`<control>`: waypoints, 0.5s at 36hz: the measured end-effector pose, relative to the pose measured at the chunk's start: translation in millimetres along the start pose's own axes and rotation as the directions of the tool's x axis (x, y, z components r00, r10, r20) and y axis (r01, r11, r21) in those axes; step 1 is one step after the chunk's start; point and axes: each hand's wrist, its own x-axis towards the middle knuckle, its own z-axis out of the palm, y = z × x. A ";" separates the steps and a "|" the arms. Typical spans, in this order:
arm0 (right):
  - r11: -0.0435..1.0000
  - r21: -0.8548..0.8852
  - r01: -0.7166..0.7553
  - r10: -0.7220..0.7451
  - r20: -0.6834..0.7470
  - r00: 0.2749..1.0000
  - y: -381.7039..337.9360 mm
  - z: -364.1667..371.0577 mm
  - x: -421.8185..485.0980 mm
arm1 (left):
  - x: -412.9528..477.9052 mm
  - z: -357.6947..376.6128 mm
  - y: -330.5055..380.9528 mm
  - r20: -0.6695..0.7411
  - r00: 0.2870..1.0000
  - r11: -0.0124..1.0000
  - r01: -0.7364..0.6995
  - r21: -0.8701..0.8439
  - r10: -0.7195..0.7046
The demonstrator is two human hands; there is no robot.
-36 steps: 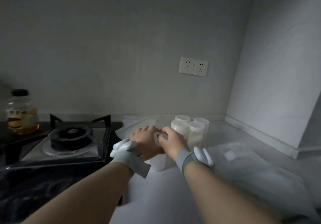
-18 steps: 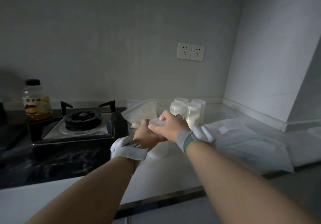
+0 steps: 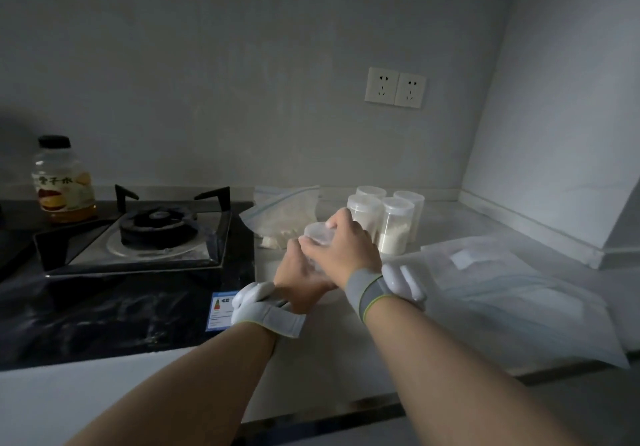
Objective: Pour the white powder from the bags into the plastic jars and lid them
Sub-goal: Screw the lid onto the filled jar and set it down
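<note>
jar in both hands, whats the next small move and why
Probably a twist of the right hand to screw the jar shut. That hand curls over the jar's top while the left hand holds its body from below; whether it is fully tight cannot be told. Four lidded jars already stand behind.

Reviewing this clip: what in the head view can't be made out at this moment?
- Powder level in the clear plastic jar: head view, covered by the left hand and right hand gripping it.
- Fill of the two rear lidded jars: head view, front jars stand before them.
- Print on the blue sticker: head view, too small and dim.
</note>
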 end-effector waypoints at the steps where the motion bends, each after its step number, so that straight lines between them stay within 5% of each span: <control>1: 1.000 0.021 0.007 -0.007 -0.022 1.000 0.8 0.0 0.8 | 0.6 0.0 1.5 -0.015 1.000 1.000 -0.024 -0.008 0.024; 7: 0.984 0.180 0.014 0.005 -0.104 0.995 9.5 12.5 16.4 | 12.3 4.6 -1.8 -0.042 0.998 0.998 -0.039 -0.039 0.038; 18: 0.917 0.384 0.111 0.000 -0.277 0.961 26.4 34.5 38.1 | 40.8 2.0 -10.4 0.121 0.993 1.000 0.011 0.027 -0.014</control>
